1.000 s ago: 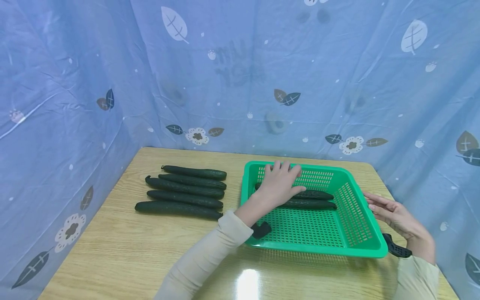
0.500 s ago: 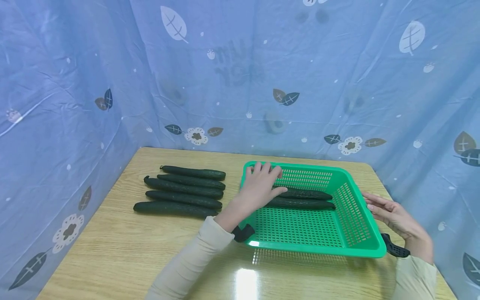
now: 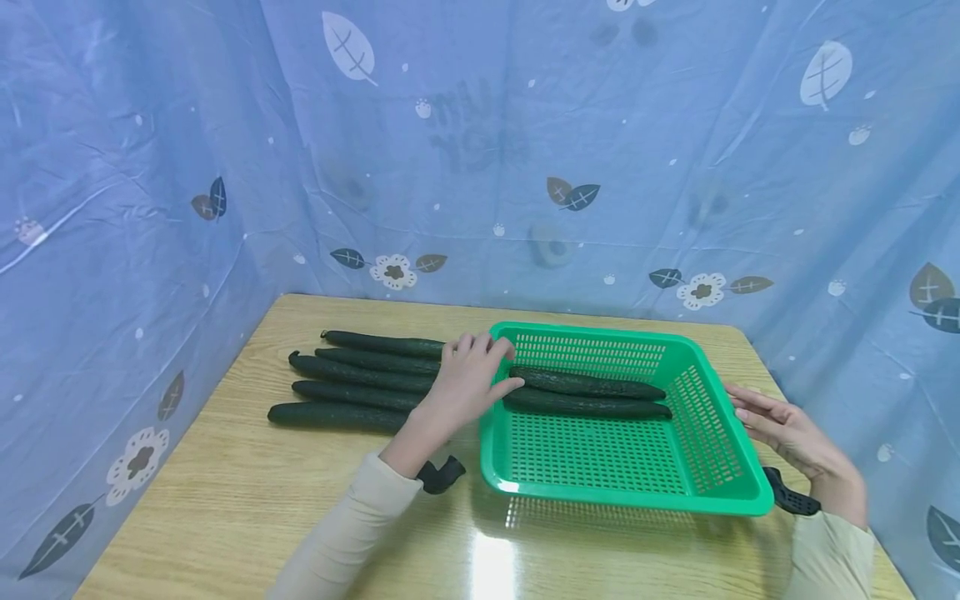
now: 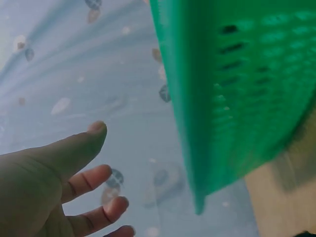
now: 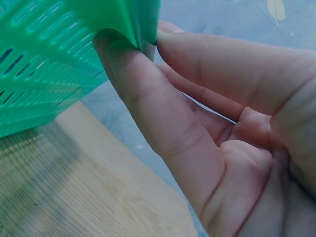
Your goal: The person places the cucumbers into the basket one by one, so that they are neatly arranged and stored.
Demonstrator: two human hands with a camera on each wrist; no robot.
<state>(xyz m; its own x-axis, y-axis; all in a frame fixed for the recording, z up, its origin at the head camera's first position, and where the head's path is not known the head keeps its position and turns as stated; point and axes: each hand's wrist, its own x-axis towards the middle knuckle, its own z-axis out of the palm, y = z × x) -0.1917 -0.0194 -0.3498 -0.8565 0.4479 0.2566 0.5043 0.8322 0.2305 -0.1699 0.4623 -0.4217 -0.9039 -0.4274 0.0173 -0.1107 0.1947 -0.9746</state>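
Okay, so the loose cukes (image 3: 362, 373) lie roughly 9-to-3 on the bench (image 3: 225, 500), toward 9 o'clock from the nearer left hand (image 3: 461, 383), loosely spread and empty, while the right hand (image 3: 797, 435) pinches the basket (image 3: 600, 496) at 3 o'clock.

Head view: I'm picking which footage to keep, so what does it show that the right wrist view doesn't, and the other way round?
Only the head view shows the left hand and the five cucumbers on the table.

Only the right wrist view shows the outer face of the wall at the right end of the basket, close up.

Both show the right hand holding the basket's rim, the table and the curtain.
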